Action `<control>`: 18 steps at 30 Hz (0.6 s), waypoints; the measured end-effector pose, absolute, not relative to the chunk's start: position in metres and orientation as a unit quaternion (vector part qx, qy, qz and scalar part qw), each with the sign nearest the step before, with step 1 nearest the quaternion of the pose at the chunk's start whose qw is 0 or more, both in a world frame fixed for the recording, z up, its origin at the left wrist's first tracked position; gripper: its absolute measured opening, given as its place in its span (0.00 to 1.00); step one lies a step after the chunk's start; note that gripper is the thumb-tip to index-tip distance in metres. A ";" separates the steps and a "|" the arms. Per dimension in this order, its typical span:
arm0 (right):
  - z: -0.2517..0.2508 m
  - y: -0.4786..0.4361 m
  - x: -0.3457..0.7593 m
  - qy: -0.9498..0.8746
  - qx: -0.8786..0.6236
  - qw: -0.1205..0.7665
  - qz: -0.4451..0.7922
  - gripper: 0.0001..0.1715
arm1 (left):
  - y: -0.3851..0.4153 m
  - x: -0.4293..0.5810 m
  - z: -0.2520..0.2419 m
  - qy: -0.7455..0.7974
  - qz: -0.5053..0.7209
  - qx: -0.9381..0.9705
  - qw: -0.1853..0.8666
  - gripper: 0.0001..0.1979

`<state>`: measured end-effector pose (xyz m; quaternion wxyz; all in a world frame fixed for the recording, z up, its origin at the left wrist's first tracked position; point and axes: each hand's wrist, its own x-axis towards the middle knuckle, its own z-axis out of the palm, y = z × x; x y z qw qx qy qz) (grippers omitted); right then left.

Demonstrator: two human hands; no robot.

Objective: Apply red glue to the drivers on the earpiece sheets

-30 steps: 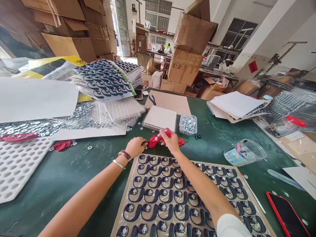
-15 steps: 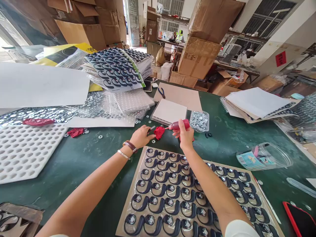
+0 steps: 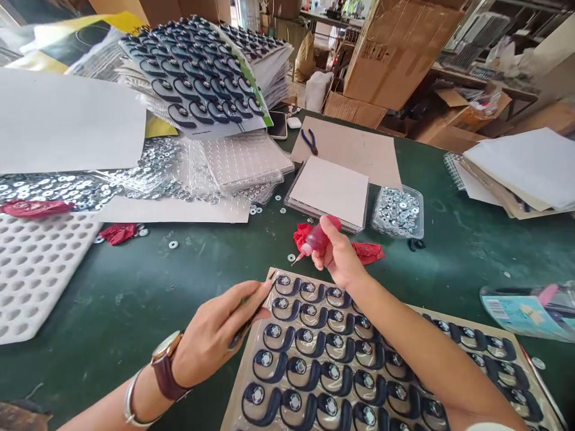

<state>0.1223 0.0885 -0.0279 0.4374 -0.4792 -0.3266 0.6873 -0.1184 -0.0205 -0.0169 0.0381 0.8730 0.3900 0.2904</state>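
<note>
My right hand [image 3: 339,257] is closed round a small red squeeze bottle [image 3: 317,238], its thin nozzle pointing down and left just above the far edge of a blister sheet [image 3: 359,359]. That sheet lies on brown card and holds several rows of black ear-hooks with silver discs. My left hand [image 3: 215,335] rests at the sheet's left edge, fingers pinched on a thin dark tool [image 3: 245,326] whose tip lies toward the top-left hook. A watch and a bracelet sit on my left wrist. Behind the bottle a red rag [image 3: 366,251] is crumpled on the green table.
A clear tub of metal washers [image 3: 398,211] and a white-topped tray [image 3: 330,191] stand behind the rag. Stacked filled sheets [image 3: 202,72], loose washers, a white perforated tray [image 3: 31,269], pliers [image 3: 309,140] and cardboard boxes crowd the far and left sides. A plastic jar [image 3: 530,308] lies right.
Both hands have drawn back from the red rag toward me. My right hand swung the bottle's nozzle down over the sheet; my left hand came down to the sheet's left edge. The view tilted downward.
</note>
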 end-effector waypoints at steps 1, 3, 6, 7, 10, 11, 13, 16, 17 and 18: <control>-0.028 0.088 0.120 -0.339 -0.483 0.438 0.678 0.30 | -0.020 -0.119 -0.018 0.371 0.296 0.880 0.024 0.22; -0.026 0.086 0.117 -0.388 -0.491 0.443 0.642 0.29 | -0.018 -0.120 -0.019 0.336 0.307 0.891 0.007 0.18; -0.022 0.079 0.111 -0.466 -0.486 0.448 0.588 0.25 | -0.012 -0.116 -0.019 0.314 0.316 0.895 0.013 0.13; -0.020 0.076 0.110 -0.485 -0.487 0.450 0.571 0.23 | -0.010 -0.114 -0.019 0.312 0.320 0.895 0.017 0.12; -0.020 0.067 0.107 -0.536 -0.492 0.446 0.522 0.19 | -0.004 -0.108 -0.019 0.307 0.326 0.894 0.023 0.10; -0.022 0.065 0.106 -0.553 -0.493 0.443 0.505 0.19 | -0.003 -0.106 -0.020 0.304 0.327 0.895 0.023 0.10; -0.026 0.062 0.106 -0.582 -0.494 0.437 0.476 0.18 | -0.002 -0.105 -0.021 0.301 0.323 0.897 0.022 0.10; -0.033 0.060 0.106 -0.612 -0.494 0.430 0.444 0.15 | -0.003 -0.103 -0.021 0.298 0.315 0.901 0.015 0.10; -0.035 0.059 0.106 -0.623 -0.491 0.423 0.438 0.14 | -0.004 -0.103 -0.022 0.297 0.311 0.903 0.011 0.10; -0.036 0.059 0.107 -0.635 -0.489 0.416 0.431 0.13 | -0.005 -0.103 -0.022 0.296 0.308 0.904 0.008 0.10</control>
